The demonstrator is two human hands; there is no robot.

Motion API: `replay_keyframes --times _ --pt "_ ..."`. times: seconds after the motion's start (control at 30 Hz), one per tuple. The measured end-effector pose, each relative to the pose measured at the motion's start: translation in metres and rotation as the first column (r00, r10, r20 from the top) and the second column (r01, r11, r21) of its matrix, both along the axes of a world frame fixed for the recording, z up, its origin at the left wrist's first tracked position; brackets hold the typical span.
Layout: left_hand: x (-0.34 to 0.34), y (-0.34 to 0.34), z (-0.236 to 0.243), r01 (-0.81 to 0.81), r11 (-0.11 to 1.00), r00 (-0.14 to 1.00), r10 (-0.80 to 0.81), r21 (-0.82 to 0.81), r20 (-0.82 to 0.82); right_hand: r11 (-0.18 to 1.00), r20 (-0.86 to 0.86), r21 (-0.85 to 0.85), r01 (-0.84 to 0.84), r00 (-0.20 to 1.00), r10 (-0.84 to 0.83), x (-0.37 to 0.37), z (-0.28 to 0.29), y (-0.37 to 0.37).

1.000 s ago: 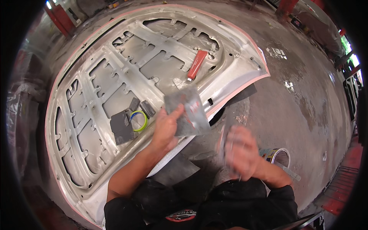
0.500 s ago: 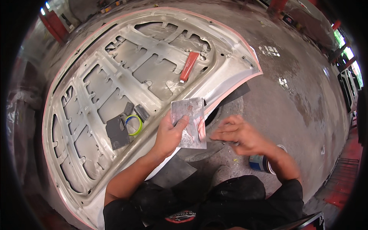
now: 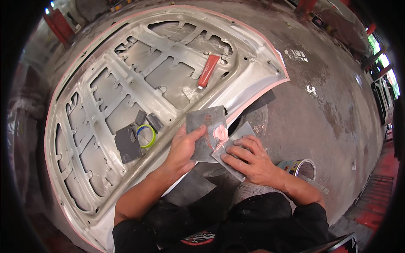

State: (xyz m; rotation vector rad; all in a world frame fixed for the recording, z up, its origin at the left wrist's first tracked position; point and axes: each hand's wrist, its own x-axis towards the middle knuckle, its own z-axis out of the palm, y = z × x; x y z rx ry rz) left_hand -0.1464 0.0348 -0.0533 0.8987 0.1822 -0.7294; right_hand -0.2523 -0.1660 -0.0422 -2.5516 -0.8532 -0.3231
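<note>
My left hand [image 3: 182,148] grips a flat grey metal plate [image 3: 206,118] by its left side, thumb on top. A dab of pink putty [image 3: 220,133] lies near the plate's right edge, with a smear running down from it. Closed on a thin grey spreader [image 3: 246,130], my right hand [image 3: 249,162] has its fingers along the spreader's face. The spreader's edge meets the plate just below the putty. Both hands are over the near edge of a bare metal car hood [image 3: 249,76], whose inner frame faces up.
On the hood lie a red tube [image 3: 208,71], a yellow-green ring [image 3: 155,138], dark sandpaper [image 3: 127,144] and small dark blocks [image 3: 155,122]. An open can [image 3: 300,168] stands beside my right forearm. A dark sheet [image 3: 190,189] is below my left wrist.
My right hand has moved left, bringing the spreader against the plate; before, it was apart from the plate. The plate has tilted, and its pink putty now shows clearly.
</note>
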Motion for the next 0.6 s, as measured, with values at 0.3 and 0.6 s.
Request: replay_keyframes --times 0.3,0.6 --pt "0.0 -0.002 -0.016 -0.023 0.983 0.851 -0.077 0.183 0.52 0.983 -0.08 -0.044 0.176 0.981 -0.179 0.016 0.02 -0.03" --pt "-0.011 -0.002 0.004 -0.31 0.827 0.671 -0.159 0.469 0.725 0.993 -0.213 0.121 0.01 0.977 0.016 0.014 -0.015 0.009"
